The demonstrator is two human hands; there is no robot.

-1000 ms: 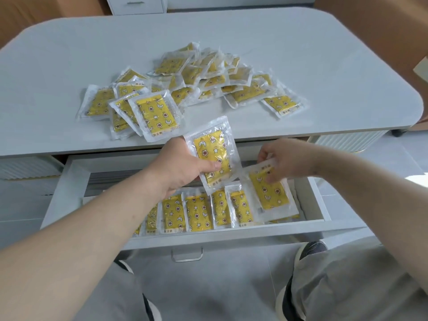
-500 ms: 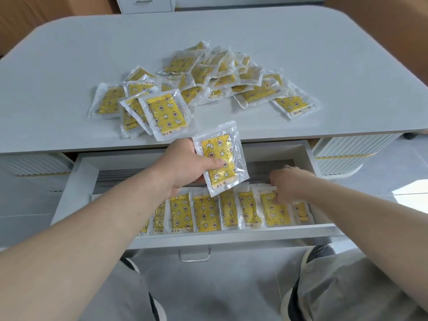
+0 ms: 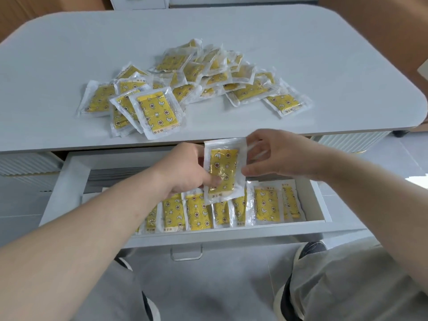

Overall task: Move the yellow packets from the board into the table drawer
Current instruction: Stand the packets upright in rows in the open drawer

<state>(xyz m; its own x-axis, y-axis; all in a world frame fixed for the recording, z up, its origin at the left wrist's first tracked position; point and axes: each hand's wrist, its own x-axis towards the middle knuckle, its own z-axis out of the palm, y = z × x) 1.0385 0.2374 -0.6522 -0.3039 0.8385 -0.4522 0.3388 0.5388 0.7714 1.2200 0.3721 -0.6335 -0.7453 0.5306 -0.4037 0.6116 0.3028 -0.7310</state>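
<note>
left hand (image 3: 185, 169): pinching held packet (image 3: 223, 172) above drawer (image 3: 69, 181) | right hand (image 3: 280, 156): touching its 3 o'clock edge, grip unclear | packet pile (image 3: 196, 89): on table (image 3: 324, 66), 12 o'clock | packet row (image 3: 199, 212): inside drawer, 6 o'clock

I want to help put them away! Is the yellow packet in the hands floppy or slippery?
Probably light: the left hand holds the yellow packet up with just a pinch. Likely bendy, not stiff: its clear wrapper edges look thin and crinkled. Maybe a bit slippery, since the wrapper shines.
</note>
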